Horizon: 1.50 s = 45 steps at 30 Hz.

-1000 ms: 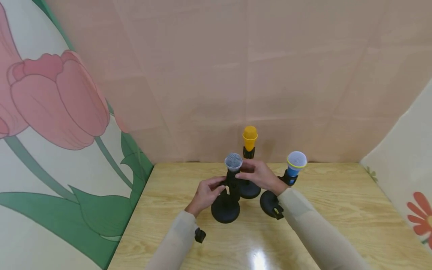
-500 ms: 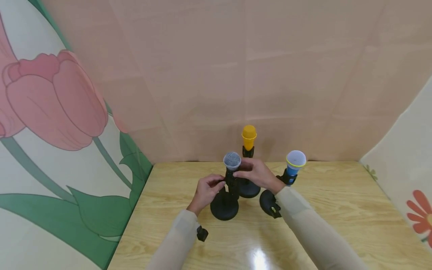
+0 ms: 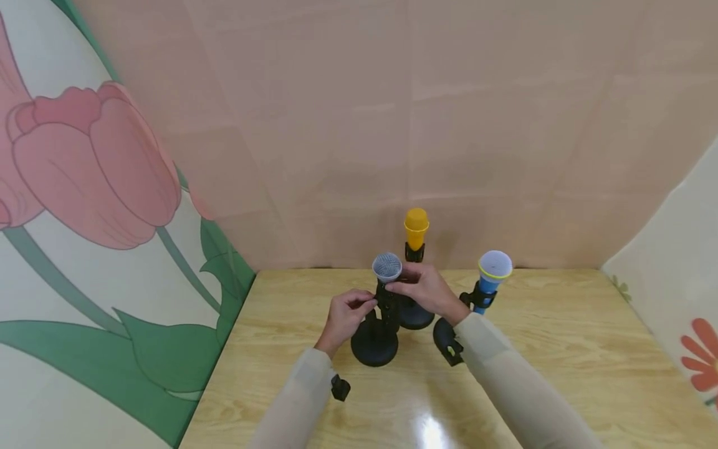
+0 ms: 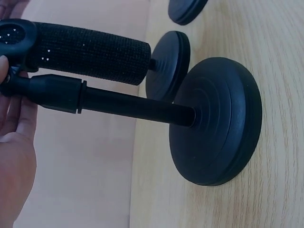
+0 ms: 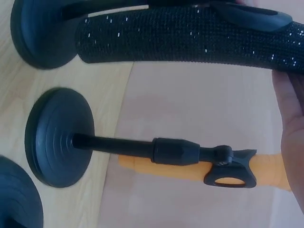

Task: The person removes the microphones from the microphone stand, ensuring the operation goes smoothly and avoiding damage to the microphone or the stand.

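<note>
Listing black microphone — long axis, we judge, near-parallel to stand; right hand pinching upper end, left hand pinching clip, microphone between.

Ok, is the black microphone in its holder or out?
In: both wrist views show the clip curved around the glittery microphone handle.

A yellow microphone is held in the clip of a round-based black stand, placed near the back edge of the wood-grain table. To its right, a blue microphone with a white head is carried by a second stand, partly hidden. The back is covered by a creased pinkish sheet; a pink tulip and green leaves are shown at left, a red flower at right.
</note>
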Each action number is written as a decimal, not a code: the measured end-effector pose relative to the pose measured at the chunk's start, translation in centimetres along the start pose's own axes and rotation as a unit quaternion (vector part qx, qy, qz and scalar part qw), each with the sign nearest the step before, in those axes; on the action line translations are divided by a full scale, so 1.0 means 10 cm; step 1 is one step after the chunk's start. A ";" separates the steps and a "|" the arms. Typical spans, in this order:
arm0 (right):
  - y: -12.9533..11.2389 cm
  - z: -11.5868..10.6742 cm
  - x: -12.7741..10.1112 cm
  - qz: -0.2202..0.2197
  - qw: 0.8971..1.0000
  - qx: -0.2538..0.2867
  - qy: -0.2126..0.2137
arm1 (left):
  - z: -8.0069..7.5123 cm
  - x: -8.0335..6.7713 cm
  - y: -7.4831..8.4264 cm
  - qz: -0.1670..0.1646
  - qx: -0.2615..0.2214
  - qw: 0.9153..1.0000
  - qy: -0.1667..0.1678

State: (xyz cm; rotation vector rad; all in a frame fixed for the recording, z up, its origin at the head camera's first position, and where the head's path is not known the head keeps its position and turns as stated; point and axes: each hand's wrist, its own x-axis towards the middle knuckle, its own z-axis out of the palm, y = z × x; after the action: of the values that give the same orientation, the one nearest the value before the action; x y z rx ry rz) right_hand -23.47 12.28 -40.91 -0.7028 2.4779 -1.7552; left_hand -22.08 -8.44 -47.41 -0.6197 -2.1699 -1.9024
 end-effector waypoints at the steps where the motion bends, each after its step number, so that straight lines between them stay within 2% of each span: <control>1: -0.02 0.00 0.00 -0.001 1.000 0.000 0.002 | 0.00 0.01 0.00 0.000 0.000 1.000 0.001; 6: -0.10 0.00 -0.02 -0.007 1.000 0.001 0.009 | 0.00 0.01 0.00 -0.002 -0.004 1.000 0.007; 12: -0.07 -0.01 -0.01 -0.006 1.000 0.000 0.013 | 0.00 0.02 0.02 0.001 0.003 1.000 0.003; 19: 0.26 0.00 0.08 -0.003 1.000 0.011 0.019 | 0.00 0.04 0.02 -0.003 0.007 1.000 -0.006; 28: 0.31 -0.01 0.09 -0.022 0.999 0.030 0.020 | -0.01 0.05 0.01 0.003 0.010 1.000 -0.013; 39: 0.25 -0.03 0.11 -0.022 0.999 0.028 0.023 | -0.02 0.05 -0.01 -0.006 0.010 1.000 -0.021; 43: 0.01 -0.04 0.04 -0.015 1.000 0.016 0.020 | -0.02 0.05 -0.01 -0.007 0.008 1.000 -0.021; 45: -0.03 -0.04 0.04 -0.009 1.000 0.009 0.021 | -0.02 0.05 -0.01 -0.006 0.007 1.000 -0.022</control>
State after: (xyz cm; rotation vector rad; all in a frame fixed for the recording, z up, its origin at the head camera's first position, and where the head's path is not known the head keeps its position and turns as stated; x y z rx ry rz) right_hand -23.85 12.45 -40.41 -0.6971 2.4864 -1.8140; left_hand -22.55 -8.52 -47.25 -0.6531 -2.2168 -1.8941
